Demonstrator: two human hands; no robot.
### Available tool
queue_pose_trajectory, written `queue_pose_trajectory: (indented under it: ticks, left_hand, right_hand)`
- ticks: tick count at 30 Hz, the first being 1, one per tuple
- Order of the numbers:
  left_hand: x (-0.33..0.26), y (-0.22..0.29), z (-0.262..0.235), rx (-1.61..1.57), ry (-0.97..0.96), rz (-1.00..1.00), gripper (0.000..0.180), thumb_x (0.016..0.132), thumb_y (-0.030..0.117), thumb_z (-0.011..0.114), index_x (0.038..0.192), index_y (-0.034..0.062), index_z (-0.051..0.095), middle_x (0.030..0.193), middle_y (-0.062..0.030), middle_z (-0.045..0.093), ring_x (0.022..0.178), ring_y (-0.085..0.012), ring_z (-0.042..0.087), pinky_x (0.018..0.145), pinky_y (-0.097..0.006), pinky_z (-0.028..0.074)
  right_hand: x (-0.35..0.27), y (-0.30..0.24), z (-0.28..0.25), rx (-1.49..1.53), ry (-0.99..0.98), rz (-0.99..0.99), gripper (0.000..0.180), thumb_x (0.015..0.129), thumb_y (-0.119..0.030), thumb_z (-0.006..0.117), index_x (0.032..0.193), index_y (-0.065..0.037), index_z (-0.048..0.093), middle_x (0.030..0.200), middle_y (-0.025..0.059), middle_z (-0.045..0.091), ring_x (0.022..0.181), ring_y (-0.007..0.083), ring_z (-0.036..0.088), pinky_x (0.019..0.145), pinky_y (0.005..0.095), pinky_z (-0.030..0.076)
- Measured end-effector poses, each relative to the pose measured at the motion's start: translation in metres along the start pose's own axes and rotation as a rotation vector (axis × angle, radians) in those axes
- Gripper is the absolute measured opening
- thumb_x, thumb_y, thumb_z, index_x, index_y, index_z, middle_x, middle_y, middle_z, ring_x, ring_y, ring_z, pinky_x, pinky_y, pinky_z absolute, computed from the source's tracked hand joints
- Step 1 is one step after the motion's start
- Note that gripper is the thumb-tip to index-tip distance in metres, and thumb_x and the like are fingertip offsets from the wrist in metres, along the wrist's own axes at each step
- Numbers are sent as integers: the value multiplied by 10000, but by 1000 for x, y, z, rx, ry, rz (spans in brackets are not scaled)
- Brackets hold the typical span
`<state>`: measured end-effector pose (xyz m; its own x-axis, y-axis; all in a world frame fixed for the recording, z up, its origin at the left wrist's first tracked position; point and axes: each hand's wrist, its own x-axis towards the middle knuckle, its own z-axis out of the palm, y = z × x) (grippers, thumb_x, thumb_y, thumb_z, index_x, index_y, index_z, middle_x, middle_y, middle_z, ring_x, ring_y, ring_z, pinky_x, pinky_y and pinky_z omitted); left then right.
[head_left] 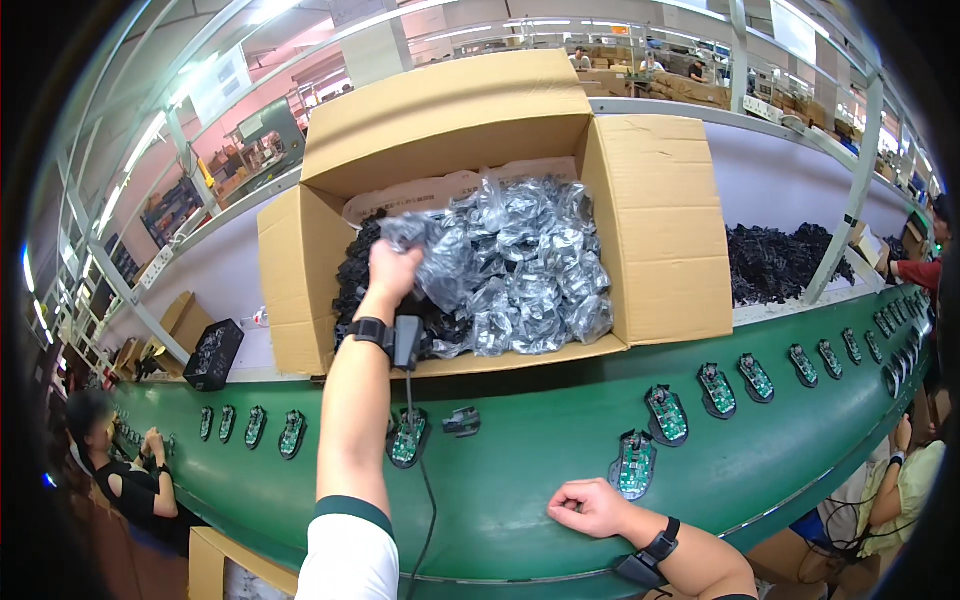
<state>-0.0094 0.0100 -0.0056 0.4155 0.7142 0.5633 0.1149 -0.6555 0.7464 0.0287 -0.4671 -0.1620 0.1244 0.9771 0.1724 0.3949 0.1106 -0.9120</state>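
Observation:
My left hand (395,270) reaches into an open cardboard box (672,230) and grips a clear plastic bag (440,262), slightly blurred, with its fingers closed on the top. Many similar bags (540,250) fill the right side of the box, and loose black parts (355,270) lie along its left side. My right hand (590,507) rests low over the green belt, fingers curled in and nothing visible in them. Just beyond it lies a mouse-shaped black base with a green circuit board (634,465). Another such base (407,440) lies beneath my left forearm, beside a small dark grey part (461,421).
More bases with boards (717,390) line the green conveyor belt (530,450) on both sides. A heap of black parts (780,262) sits on the shelf at right, a black bin (213,355) at left. Co-workers sit at both ends. A cable hangs from my left wrist device (405,343).

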Motion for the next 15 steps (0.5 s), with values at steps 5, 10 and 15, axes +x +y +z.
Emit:
queue_pose_trajectory:
  ticks: [5,10,15]
  left_hand:
    - [11,40,-42,-553,-32,5,269,848,-24,736,1113,7,702,1056,-84,734,916,-196,701,842,-358,566]
    - [-8,35,-83,-502,-178,-78,355,825,-123,688,1165,-21,676,1106,-110,719,1007,-226,698,899,-371,574]
    - [-76,30,-103,-425,-251,-125,336,810,-73,741,1138,-9,706,1070,-62,730,981,-150,673,891,-312,540]
  right_hand:
    - [-3,2,-2,13,15,60,162,904,-193,725,934,-33,727,812,82,709,654,145,651,609,287,543]
    - [0,-4,1,-72,19,78,157,886,-198,741,918,-44,733,796,71,709,616,132,635,585,284,531]
    - [1,-1,0,-59,59,164,162,885,-202,743,928,-47,738,779,54,710,585,97,606,559,269,502]
